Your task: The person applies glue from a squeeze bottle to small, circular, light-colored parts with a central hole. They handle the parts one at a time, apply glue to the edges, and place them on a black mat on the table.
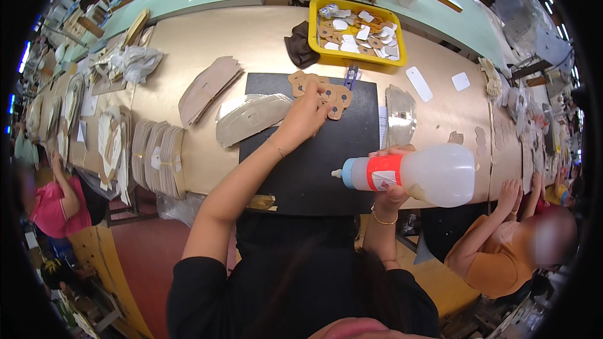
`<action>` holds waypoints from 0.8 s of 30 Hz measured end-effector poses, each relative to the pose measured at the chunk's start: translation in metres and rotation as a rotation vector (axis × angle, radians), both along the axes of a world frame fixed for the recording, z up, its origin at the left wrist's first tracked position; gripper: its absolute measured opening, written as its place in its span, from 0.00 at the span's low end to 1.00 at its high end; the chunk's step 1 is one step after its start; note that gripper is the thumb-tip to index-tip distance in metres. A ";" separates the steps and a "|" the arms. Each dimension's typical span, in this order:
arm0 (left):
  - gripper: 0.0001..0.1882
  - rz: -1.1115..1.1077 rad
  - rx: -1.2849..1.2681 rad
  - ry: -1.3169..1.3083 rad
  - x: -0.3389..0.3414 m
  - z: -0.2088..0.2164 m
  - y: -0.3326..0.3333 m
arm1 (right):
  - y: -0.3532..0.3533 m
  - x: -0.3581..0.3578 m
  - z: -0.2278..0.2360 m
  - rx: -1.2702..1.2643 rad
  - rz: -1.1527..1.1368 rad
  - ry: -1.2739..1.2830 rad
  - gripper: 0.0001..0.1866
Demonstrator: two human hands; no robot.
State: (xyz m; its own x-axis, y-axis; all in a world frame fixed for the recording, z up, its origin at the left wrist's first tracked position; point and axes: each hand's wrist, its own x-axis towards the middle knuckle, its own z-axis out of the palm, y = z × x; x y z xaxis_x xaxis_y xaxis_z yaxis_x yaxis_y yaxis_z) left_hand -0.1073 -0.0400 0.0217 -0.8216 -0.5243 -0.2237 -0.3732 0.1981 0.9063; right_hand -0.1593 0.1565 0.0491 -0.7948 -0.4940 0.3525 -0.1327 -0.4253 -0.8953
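Observation:
My right hand [392, 189] is wrapped round a large translucent squeeze bottle [445, 176] with a red band, a light blue collar and a small nozzle. The bottle lies nearly level above the near right of a black mat [282, 182], nozzle toward the left. At the mat's far end, my left hand [306, 113] reaches over a cluster of small tan rounded pieces [340, 95] with dark keyhole-like marks. Its fingers are apart and rest on or just over these pieces, hiding some. A blue utility knife [352, 75] lies beyond them.
A yellow tray [358, 58] of white and tan cut pieces stands at the back, beside a dark cloth [301, 45]. Grey-brown panels [251, 119] overlap the mat's left edge. Bundled stacks [157, 157] stand farther left. People sit at both sides.

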 end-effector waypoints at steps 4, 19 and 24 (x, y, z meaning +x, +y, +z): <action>0.16 0.071 0.364 0.120 0.019 -0.005 -0.005 | 0.001 -0.003 0.001 -0.002 -0.037 0.012 0.42; 0.11 0.140 0.603 0.337 0.071 0.019 0.023 | -0.028 0.004 0.008 0.063 -0.261 0.341 0.47; 0.11 0.160 0.523 0.315 0.070 0.026 0.032 | -0.031 0.001 0.006 0.141 -0.214 0.543 0.45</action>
State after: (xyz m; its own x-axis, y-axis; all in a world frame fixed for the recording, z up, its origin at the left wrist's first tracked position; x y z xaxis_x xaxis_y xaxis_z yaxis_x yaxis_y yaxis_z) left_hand -0.0376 -0.0077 0.0476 -0.8101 -0.5334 -0.2435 -0.0605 -0.3370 0.9396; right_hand -0.1578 0.1252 0.0547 -0.6063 -0.4144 0.6787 -0.6567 -0.2204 -0.7212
